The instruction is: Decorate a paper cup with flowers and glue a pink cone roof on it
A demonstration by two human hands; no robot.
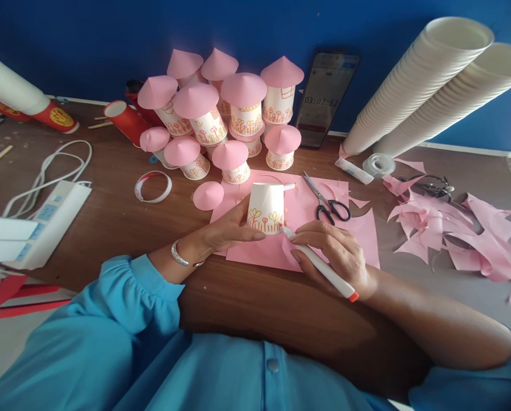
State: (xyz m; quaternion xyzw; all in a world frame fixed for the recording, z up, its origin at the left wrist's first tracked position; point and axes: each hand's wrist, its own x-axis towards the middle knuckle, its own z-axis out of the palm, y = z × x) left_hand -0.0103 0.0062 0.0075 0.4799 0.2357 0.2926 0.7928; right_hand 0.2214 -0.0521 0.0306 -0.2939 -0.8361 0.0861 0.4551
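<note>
My left hand [234, 227] is closed round a white paper cup [266, 200], held upside down over the pink paper [255, 254]. Orange and yellow flowers and grass strokes run along the cup's wide lower rim. In my right hand [335, 254] is a white marker [330, 271] with an orange-red end, its tip at the right side of the cup's drawn band. Black-handled scissors [332, 208] lie on the pink paper just beyond my right hand. A small pink paper cone [208, 196] sits left of the cup.
Several decorated cups with pink cone roofs [195, 101] stand at the back. Behind them a phone [327, 100] leans on the blue wall. Tall paper cup stacks [418, 85], clear tape [378, 165] and pink scraps [430, 220] are rightward; a tape ring [153, 187] and power strip [50, 222] leftward.
</note>
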